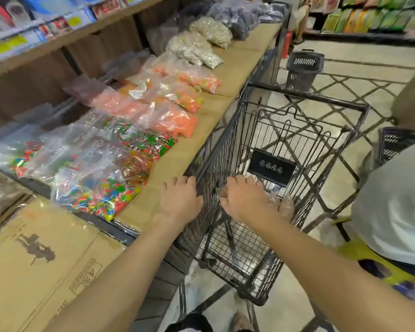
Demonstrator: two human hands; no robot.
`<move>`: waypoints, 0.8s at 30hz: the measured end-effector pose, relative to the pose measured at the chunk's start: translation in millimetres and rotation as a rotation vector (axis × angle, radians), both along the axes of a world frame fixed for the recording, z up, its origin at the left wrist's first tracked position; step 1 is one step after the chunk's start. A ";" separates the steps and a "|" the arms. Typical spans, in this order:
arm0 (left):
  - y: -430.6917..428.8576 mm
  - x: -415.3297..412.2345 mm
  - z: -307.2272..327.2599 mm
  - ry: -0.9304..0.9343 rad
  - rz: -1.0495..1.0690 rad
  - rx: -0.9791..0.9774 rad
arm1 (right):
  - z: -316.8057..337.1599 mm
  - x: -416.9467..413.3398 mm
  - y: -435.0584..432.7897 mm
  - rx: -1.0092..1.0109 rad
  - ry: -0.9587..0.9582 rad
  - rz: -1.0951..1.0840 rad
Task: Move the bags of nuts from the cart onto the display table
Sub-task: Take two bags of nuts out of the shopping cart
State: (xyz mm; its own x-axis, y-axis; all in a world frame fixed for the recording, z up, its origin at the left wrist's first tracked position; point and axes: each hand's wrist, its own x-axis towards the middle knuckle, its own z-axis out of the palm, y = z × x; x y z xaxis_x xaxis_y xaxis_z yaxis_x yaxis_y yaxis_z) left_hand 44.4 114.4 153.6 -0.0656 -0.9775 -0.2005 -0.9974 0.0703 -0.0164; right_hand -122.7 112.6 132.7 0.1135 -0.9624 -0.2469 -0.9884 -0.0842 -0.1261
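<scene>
Both forearms (120, 271) reach out from the bottom edge, bare to the elbow. Left of the left forearm lies a flat cardboard box (46, 248), printed side up. Left hand (180, 197): knuckles up, fingers bent over the top rail of the cart (304, 97) at its near left corner, holding it. Right hand (244, 200): inside the basket just beside the left, fingers curled down and gripping a crumpled clear bag of nuts (283, 204) that sits low against the near wall; contents too blurred for me to make out. Just left of the left hand runs the display table (228, 75), topped with brown card and touching the cart's side. On it, nearest the left hand, bags of coloured sweets (101, 195); beyond them orange bags (175, 118), then pale bags (201, 49), then dark bags (237, 17) farthest off. Past the cart, a dark plastic basket (304, 68) stands on the tiled floor. Right of the right hand, a person in a grey top (398, 200), partly in view.
</scene>
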 end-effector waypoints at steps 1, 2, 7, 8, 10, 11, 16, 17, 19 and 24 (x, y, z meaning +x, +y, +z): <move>-4.8 -5.9 -3.8 0.002 -0.012 0.005 | -4.8 -6.3 -2.8 0.007 -0.006 -0.016; -10.0 -10.7 -8.4 0.003 -0.026 0.011 | -9.4 -11.7 -5.4 0.011 -0.018 -0.032; -38.9 -28.8 -33.7 0.008 -0.100 0.058 | -23.6 -31.7 -16.2 0.031 -0.034 -0.095; -45.2 -31.9 -38.4 0.006 -0.111 0.068 | -26.7 -33.7 -19.1 0.046 -0.029 -0.104; -60.9 -38.2 -50.6 0.006 -0.139 0.089 | -36.2 -37.5 -27.2 0.083 -0.021 -0.137; -70.5 -41.4 -57.8 0.009 -0.155 0.102 | -42.0 -39.7 -32.3 0.106 -0.018 -0.161; -120.4 -56.8 -92.8 0.027 -0.224 0.199 | -79.5 -51.3 -62.2 0.176 -0.002 -0.257; -129.6 -59.4 -100.3 0.027 -0.239 0.217 | -88.0 -52.7 -69.0 0.187 0.009 -0.282; -146.5 -63.8 -116.8 0.029 -0.272 0.254 | -105.0 -55.9 -80.9 0.206 0.023 -0.335; -178.7 -77.1 -155.7 0.007 -0.350 0.331 | -147.4 -67.4 -98.6 0.255 -0.008 -0.434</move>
State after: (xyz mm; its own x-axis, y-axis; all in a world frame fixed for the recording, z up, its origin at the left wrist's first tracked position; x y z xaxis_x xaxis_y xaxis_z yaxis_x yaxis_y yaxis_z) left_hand -32.6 -64.3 -2.1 -0.3819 -0.7803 -0.4953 -0.9128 0.4023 0.0699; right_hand -190.1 13.9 -14.7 -0.2813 -0.8304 -0.4809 -0.9242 0.3693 -0.0970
